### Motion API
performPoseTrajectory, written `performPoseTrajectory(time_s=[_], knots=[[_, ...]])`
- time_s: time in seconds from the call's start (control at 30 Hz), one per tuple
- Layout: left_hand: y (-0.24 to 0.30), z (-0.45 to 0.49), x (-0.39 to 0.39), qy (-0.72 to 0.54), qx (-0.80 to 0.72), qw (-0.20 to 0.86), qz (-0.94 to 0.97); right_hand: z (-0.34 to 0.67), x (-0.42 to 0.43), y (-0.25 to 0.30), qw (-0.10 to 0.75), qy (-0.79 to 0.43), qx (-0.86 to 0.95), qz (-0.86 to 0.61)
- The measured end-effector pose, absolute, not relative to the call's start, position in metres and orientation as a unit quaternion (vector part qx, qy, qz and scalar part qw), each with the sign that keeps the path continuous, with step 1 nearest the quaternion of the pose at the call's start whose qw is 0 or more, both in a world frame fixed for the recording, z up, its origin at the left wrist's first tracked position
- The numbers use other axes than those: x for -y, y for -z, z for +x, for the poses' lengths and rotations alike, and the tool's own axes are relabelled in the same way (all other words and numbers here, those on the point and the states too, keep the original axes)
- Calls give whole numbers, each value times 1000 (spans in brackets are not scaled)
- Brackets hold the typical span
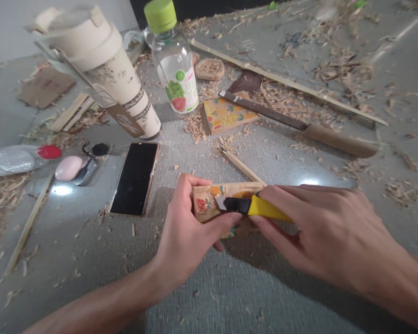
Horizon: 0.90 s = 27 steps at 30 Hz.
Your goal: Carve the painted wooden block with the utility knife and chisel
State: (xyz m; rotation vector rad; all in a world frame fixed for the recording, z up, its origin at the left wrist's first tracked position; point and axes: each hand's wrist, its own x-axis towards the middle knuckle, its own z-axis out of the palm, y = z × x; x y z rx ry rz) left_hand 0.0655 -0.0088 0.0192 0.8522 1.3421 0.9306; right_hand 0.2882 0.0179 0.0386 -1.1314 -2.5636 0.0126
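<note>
My left hand (191, 227) grips a small wooden block (204, 208) with colourful printed fruit and leaf patterns, its thumb lying along the front. A yellow and black utility knife (270, 209) is in my right hand (330, 227), held between thumb and fingers. Its short blade lies over the block's printed face, close to a red motif, and my left thumb is just below the knife's black head. Part of the block is hidden behind the knife and fingers. Behind it lies a thin wooden-handled carving tool (242, 166), tip pointing away.
A dark phone (135, 178), a tall tumbler (121, 88) and a clear bottle with green cap (176, 69) stand or lie left of centre. Beyond are a patterned wooden piece (226, 116), a long wooden-handled blade (320, 134) and a bamboo strip (292, 82). Shavings are scattered around.
</note>
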Motion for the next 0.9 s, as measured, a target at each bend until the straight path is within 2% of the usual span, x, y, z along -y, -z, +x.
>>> performPoseTrajectory(time_s=[0.37, 0.6, 0.9], knots=[[-19, 68, 11, -412, -583, 602, 358, 292, -13, -36, 149, -78, 898, -407], [-21, 69, 10, -424, -583, 603, 343, 289, -12, -40, 166, -9, 901, -400], [-18, 68, 14, -433, -570, 593, 369, 289, -10, -34, 147, -106, 898, -402]])
